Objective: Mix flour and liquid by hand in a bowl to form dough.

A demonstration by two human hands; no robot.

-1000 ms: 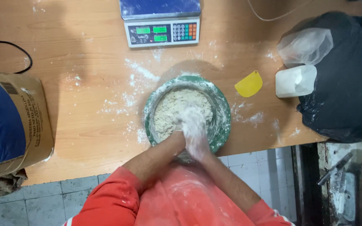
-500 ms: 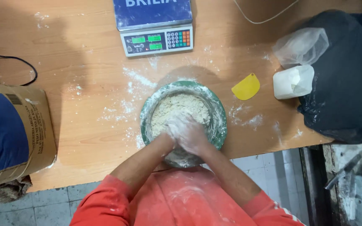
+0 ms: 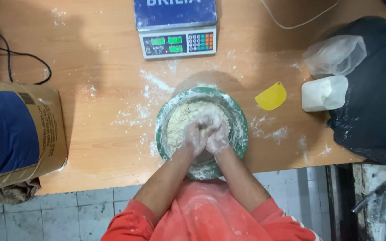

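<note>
Floury hands (image 3: 207, 131) pressed together, green bowl (image 3: 240, 122)

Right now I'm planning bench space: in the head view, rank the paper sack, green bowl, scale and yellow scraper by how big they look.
1. Paper sack, though it is cut off at the frame edge.
2. Green bowl.
3. Scale, top cropped, so its place against the bowl is unsure.
4. Yellow scraper.

Bowl (image 3: 240, 129) sits on the table (image 3: 103, 134) at its near edge, dough (image 3: 179, 122) in it, both hands (image 3: 206, 131) pressed together in the dough. Scale (image 3: 177, 29) behind the bowl. Scraper (image 3: 271, 97) right of the bowl, tub (image 3: 323, 93) further right. Flour sack (image 3: 16, 134) at far left.
</note>
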